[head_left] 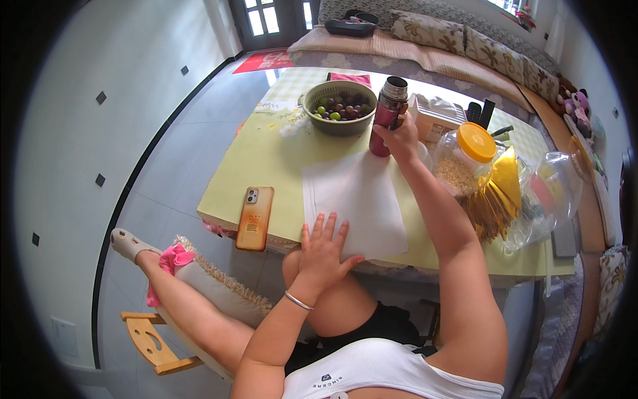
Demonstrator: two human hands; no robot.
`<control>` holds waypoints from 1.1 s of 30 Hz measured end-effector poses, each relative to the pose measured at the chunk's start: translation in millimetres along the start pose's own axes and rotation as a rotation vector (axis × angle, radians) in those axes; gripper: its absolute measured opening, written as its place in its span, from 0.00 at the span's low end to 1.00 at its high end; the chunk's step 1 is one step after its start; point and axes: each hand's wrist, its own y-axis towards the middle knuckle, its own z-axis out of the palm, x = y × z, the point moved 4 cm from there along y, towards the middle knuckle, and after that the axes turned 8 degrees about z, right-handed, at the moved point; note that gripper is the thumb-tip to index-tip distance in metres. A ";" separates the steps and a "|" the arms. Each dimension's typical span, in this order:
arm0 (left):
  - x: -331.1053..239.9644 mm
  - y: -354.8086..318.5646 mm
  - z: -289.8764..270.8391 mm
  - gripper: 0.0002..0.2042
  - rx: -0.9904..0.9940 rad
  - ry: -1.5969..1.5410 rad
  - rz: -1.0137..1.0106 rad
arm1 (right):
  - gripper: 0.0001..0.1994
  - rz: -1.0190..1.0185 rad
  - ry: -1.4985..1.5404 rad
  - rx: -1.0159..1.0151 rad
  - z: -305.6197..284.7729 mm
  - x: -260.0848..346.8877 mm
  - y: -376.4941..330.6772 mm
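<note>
My right hand (400,137) is closed round a dark red thermos flask (387,114) that stands upright at the far side of the table, its steel neck showing without a cap. Spread fingers of my left hand (325,246) lie flat on the near edge of a white sheet of paper (355,193). The paper reaches from there to the foot of the flask. Left of the flask sits a grey-green colander (340,130) holding green and purple grapes. A phone in an orange-brown case (255,218) lies left of the paper, at the table's near edge.
On the table's right stand a clear jar with a yellow lid (476,141), a fan of gold foil paper (498,193), clear plastic bags (551,193) and a tissue box (438,116). A sofa (425,56) runs behind. A wooden chair (149,342) is at lower left.
</note>
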 end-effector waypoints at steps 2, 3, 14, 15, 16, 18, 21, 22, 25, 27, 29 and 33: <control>-0.1 2.0 0.2 0.42 -0.002 0.002 -0.004 | 0.28 0.009 -0.038 -0.037 0.3 -10.0 8.0; 0.0 2.5 0.0 0.42 -0.003 0.003 -0.006 | 0.29 0.017 -0.065 -0.063 0.8 -15.2 11.0; -0.3 8.4 2.3 0.42 0.027 -0.012 -0.013 | 0.40 -0.155 -0.457 -0.200 -15.7 -41.9 -1.9; 11.8 -4.4 -3.6 0.42 0.036 0.014 -0.067 | 0.43 -0.118 -0.393 0.122 -6.3 4.3 -26.0; 5.2 0.6 1.1 0.42 0.032 0.007 -0.039 | 0.35 -0.285 -0.549 -0.010 -31.9 -7.6 -36.8; 7.4 -1.3 4.1 0.43 0.022 0.024 -0.035 | 0.21 -0.174 -0.357 0.239 -74.6 41.2 -75.1; -0.8 2.8 4.4 0.43 0.039 0.015 -0.029 | 0.11 -0.057 -0.607 0.210 -151.3 62.3 -120.2; -1.6 2.8 4.6 0.43 0.038 0.018 -0.030 | 0.11 -0.061 -0.678 0.191 -171.1 62.7 -132.5; -1.3 1.7 3.4 0.44 0.006 0.013 -0.020 | 0.13 0.015 -1.025 0.204 -208.0 41.3 -165.7; 1.8 -0.7 6.9 0.44 0.002 0.007 -0.015 | 0.18 0.128 -1.195 0.281 -209.8 12.1 -185.1; 4.7 -1.7 6.8 0.45 -0.015 0.008 -0.010 | 0.23 0.051 -1.152 0.292 -207.4 -6.6 -197.7; 5.2 -5.7 6.3 0.47 -0.031 -0.001 -0.006 | 0.23 0.046 -1.177 0.273 -190.0 -7.8 -195.5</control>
